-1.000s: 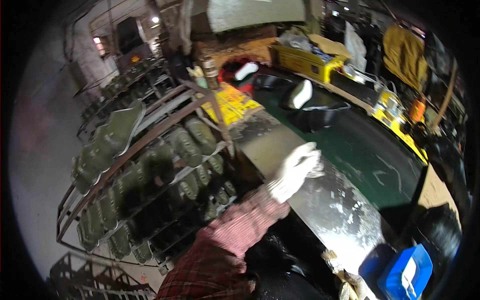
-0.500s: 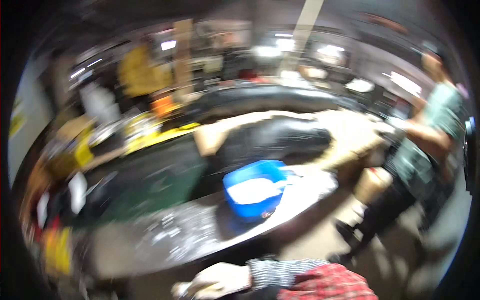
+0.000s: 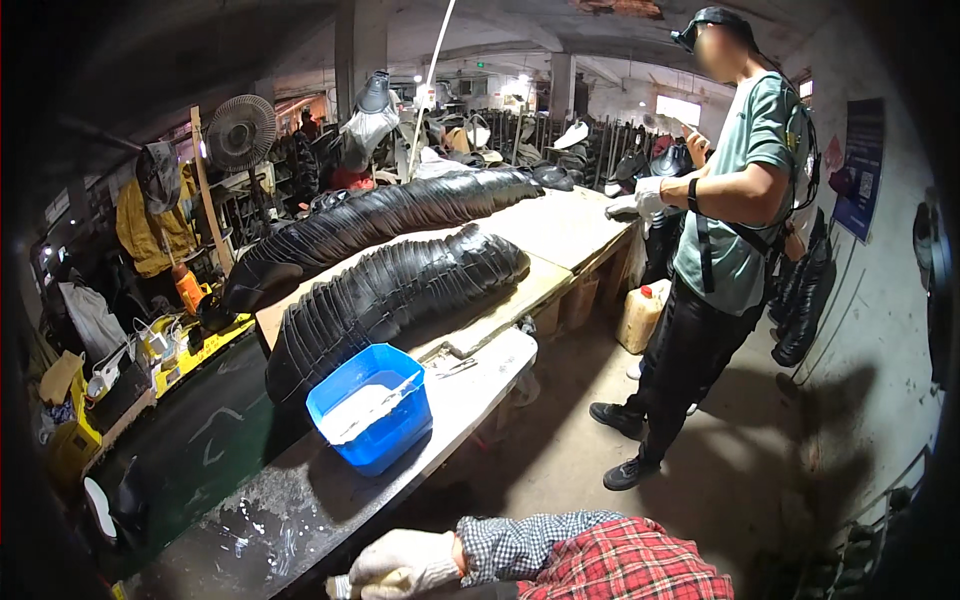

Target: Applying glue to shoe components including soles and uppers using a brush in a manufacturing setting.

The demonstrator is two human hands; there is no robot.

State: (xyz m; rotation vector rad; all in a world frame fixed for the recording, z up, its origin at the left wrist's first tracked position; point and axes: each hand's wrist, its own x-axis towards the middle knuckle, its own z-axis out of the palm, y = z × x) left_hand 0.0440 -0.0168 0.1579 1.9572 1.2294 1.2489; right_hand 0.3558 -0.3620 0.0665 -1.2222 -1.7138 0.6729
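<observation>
My right hand (image 3: 405,565), in a whitish knit glove, is low in the view, in front of the bench. Its fingers are curled; what they hold, if anything, is hidden. A checked sleeve and red plaid cloth cover the arm. My left hand does not show. Beyond the glove, a blue plastic tub (image 3: 385,445) stands on the narrow bench (image 3: 470,395), with white stuff inside and a flat, white-smeared stick (image 3: 385,405) across it. Behind lies a long row of nested black pieces (image 3: 400,290), with a second row (image 3: 420,210) farther back.
At the right stands a co-worker (image 3: 735,200) in a green shirt, one hand gloved. A yellowish jug (image 3: 642,318) is on the floor by that person. Left of the bench runs a dark green belt (image 3: 215,440) with a yellow edge. A fan (image 3: 241,133) stands behind.
The view has swung right and steadied, so the tub appears farther left. The co-worker stands more upright in view. My right hand stays low, fingers still curled.
</observation>
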